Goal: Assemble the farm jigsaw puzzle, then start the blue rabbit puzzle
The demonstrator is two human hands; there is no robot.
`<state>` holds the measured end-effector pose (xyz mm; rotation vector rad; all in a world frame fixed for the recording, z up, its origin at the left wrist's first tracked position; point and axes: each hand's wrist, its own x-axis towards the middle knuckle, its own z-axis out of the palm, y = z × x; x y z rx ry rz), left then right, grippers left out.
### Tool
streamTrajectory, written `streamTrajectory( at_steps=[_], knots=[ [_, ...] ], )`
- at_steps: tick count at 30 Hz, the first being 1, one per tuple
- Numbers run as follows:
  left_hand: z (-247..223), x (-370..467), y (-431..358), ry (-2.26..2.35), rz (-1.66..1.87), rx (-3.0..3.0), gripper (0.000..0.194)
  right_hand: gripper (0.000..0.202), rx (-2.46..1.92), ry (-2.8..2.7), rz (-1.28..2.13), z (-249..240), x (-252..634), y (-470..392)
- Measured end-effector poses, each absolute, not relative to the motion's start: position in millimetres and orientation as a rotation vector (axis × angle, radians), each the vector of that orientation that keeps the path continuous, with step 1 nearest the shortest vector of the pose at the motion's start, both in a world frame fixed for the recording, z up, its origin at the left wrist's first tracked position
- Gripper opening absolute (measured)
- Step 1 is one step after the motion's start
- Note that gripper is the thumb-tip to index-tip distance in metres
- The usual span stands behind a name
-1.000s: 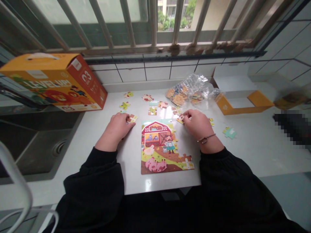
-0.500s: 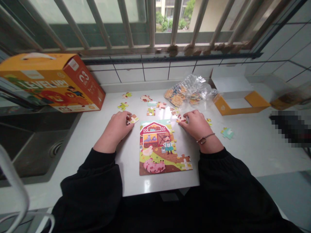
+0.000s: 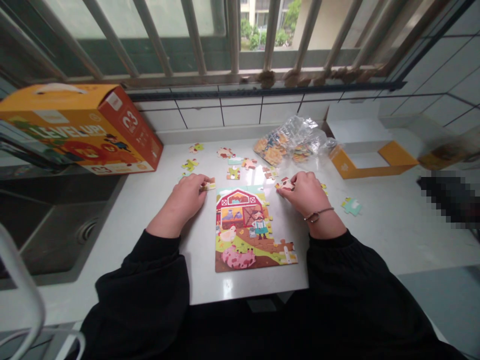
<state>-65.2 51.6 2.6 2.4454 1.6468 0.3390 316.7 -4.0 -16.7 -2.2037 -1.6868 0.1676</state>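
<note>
Where the counter (image 3: pixel 202 280) comes nearest, the puzzle (image 3: pixel 240 230) lies flat and right way up, its right side ragged with gaps. It looks light and thin, each part stiff, though the whole would probably flex or come apart at the joints if lifted by one corner; flat palms at opposite edges would be the surer hold. Just beside its upper left corner, the left hand (image 3: pixel 188 194) pinches a pale piece (image 3: pixel 210 185); off the upper right, the right hand (image 3: pixel 305 194) has a spotted piece (image 3: pixel 285 185) between thumb and fingers. Both seem to be card (the little tabs could bend), best gripped by the edges. Loose pieces (image 3: pixel 233 173) lie scattered past the puzzle. White and glossy, the counter is likely slick; a dark sink (image 3: pixel 97 205) sits at its left. Farther back stand an orange box (image 3: pixel 93 145), a filled clear bag (image 3: pixel 296 135) and an open carton (image 3: pixel 352 165). White tiles (image 3: pixel 240 116) run below a barred window (image 3: pixel 176 30).
</note>
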Motion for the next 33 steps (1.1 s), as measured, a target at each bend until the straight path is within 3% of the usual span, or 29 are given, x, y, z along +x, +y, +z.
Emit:
streamTrajectory(
  at_steps=[12, 21, 27, 33],
  knots=[
    [3.6, -70.3, 51.8, 1.866, 0.167, 2.448, 0.032, 0.049, -2.276, -1.639, 0.133, -18.8, 319.4, -4.9],
    [1.5, -92.8, 65.2, 2.036, 0.313, 2.282, 0.048, 0.044, -2.337, -1.654, 0.111, -9.8, 320.3, -7.5],
    [5.3, -128.6, 74.3, 2.299, 0.461, 2.036, 0.045, 0.043, -2.308, -1.609, 0.09, -13.6, 327.4, -7.7],
    [4.6, -117.4, 73.3, 2.187, 0.467, 2.134, 0.04, 0.04, -2.252, -1.636, 0.07, -19.5, 328.4, -5.8]
  ],
)
